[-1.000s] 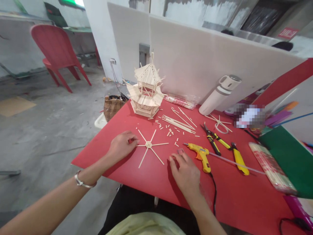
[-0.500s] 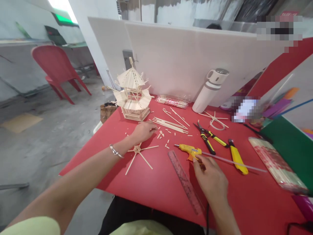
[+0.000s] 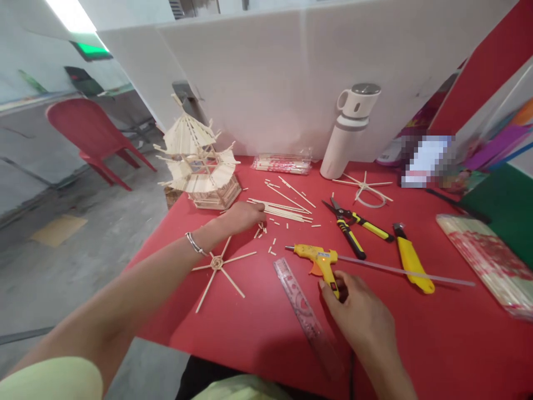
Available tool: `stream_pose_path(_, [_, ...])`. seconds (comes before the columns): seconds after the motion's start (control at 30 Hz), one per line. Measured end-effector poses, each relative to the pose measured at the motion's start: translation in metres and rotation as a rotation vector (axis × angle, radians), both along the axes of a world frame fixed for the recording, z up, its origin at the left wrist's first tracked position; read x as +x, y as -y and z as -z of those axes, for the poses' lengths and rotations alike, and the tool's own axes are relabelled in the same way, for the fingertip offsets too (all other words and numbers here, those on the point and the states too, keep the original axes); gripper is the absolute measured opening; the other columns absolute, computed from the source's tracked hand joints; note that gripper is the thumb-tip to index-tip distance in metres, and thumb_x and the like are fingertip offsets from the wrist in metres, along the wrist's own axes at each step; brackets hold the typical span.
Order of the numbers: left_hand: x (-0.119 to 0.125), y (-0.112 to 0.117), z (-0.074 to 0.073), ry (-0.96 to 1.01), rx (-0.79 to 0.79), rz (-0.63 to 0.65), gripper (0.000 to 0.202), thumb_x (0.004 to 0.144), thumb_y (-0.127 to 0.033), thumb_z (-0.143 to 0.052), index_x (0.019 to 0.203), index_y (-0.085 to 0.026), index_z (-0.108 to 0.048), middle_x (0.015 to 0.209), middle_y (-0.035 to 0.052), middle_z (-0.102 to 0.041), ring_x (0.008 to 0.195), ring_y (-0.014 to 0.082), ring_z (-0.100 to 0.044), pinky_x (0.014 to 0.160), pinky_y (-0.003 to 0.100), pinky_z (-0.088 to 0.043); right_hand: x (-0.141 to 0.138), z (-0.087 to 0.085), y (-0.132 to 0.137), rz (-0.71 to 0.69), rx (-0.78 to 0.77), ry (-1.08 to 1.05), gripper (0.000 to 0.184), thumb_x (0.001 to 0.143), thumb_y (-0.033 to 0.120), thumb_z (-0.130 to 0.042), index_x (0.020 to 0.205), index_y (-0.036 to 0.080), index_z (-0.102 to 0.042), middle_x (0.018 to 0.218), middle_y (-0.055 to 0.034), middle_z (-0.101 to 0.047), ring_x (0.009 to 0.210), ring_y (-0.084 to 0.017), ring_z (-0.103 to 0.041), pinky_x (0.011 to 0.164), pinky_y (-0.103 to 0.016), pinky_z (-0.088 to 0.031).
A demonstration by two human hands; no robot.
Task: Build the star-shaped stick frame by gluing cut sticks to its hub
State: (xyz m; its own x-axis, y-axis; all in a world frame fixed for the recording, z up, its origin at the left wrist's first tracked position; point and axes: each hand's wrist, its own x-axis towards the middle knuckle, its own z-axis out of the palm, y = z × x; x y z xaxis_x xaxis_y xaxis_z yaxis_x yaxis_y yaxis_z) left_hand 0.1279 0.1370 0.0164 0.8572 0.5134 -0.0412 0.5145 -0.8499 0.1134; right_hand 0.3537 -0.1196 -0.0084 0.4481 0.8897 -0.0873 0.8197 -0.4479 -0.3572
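Gripping yellow glue gun (image 3: 315, 256) w/ right hand (image 3: 363, 319); left hand (image 3: 242, 216) on thin wood sticks (image 3: 287, 211), grip unclear.

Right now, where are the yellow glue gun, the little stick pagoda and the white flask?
yellow glue gun (image 3: 315, 256): head view, on its yellow barrel.
stick pagoda (image 3: 203, 178): head view, on its lower roof.
white flask (image 3: 345, 143): head view, on its body below the lid.
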Motion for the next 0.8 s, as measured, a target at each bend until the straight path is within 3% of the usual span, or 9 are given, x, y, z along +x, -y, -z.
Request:
stream_pose_path(0.33, [0.008, 0.005, -0.008, -0.086, 0.05, 0.198, 0.019, 0.087, -0.014, -0.052, 0.084, -0.021, -0.069, 0.083, 0.0061, -0.063, 0.073, 0.0166, -0.058, 0.061, 0.028, -0.035, -0.003, -0.003, -0.004, -0.012, -0.068, 0.056, 0.031, 0.085, 0.046, -0.048, 0.101, 0.026, -0.066, 0.096, -0.0059, -0.068, 0.073, -0.022, -0.064, 0.051, -0.028, -0.029])
stream_pose_path(0.5, [0.008, 0.008, -0.006, -0.04, -0.008, 0.148, 0.017, 0.085, -0.011, -0.053, 0.078, -0.018, -0.066, 0.085, 0.0082, -0.066, 0.077, 0.0171, -0.061, 0.068, 0.027, -0.041, 0.002, 0.0, -0.008, 0.001, -0.049, -0.004, 0.028, 0.081, 0.044, -0.051, 0.094, 0.026, -0.068, 0.083, -0.0046, -0.069, 0.068, -0.021, -0.063, 0.052, -0.028, -0.032])
stream_pose_path(0.6, [0.001, 0.011, -0.008, 0.128, -0.122, 0.024, 0.013, 0.081, -0.013, -0.057, 0.073, -0.016, -0.067, 0.081, 0.0069, -0.068, 0.076, 0.0164, -0.063, 0.07, 0.027, -0.044, 0.01, 0.007, -0.01, -0.014, 0.005, -0.147, 0.03, 0.078, 0.043, -0.051, 0.095, 0.025, -0.069, 0.083, -0.0042, -0.07, 0.072, -0.021, -0.064, 0.058, -0.028, -0.039])
stream_pose_path(0.7, [-0.018, 0.019, -0.014, 0.373, -0.373, -0.271, 0.009, 0.076, -0.014, -0.06, 0.075, -0.015, -0.069, 0.066, 0.0019, -0.068, 0.062, 0.013, -0.062, 0.061, 0.023, -0.046, 0.018, 0.015, -0.009, 0.027, 0.074, -0.285, 0.033, 0.075, 0.043, -0.055, 0.096, 0.021, -0.068, 0.087, -0.0052, -0.07, 0.075, -0.021, -0.066, 0.063, -0.029, -0.046])
stream_pose_path(0.8, [-0.047, 0.039, -0.023, 0.607, -0.667, -0.548, 0.004, 0.074, -0.015, -0.064, 0.074, -0.013, -0.067, 0.056, 0.0, -0.066, 0.048, 0.0096, -0.058, 0.049, 0.02, -0.044, 0.022, 0.021, -0.005, 0.112, 0.124, -0.491, 0.038, 0.075, 0.044, -0.058, 0.103, 0.019, -0.066, 0.087, -0.0056, -0.072, 0.069, -0.019, -0.067, 0.059, -0.029, -0.05])
